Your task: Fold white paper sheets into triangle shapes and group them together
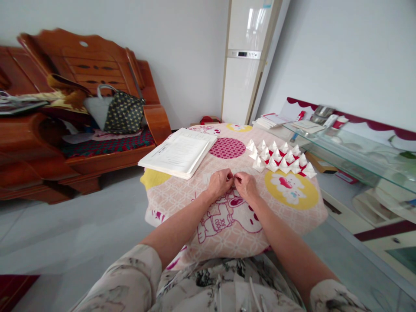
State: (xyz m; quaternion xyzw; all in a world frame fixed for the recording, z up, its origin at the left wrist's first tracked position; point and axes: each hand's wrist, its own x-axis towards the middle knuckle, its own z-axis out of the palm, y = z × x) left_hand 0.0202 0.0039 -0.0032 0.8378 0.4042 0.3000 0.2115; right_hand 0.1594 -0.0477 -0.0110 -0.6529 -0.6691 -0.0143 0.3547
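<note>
My left hand (221,182) and my right hand (245,185) meet fingertip to fingertip over the middle of the table. Both are closed in a pinch; whatever lies between the fingers is too small and hidden to make out. Beneath them spreads a pink patterned tablecloth (182,203) with cartoon figures. To the right of my right hand stand rows of white folded paper boats (282,164), with red patches showing among them. Left of my left hand lies a stack of white paper sheets (178,151), the top one bearing some print.
A glass-topped cabinet (367,147) runs along the right, holding papers (271,120) and a paper cup (340,122). At the left is a wooden sofa (97,56) with a star-patterned bag (125,112). A tall air conditioner (242,82) stands in the corner.
</note>
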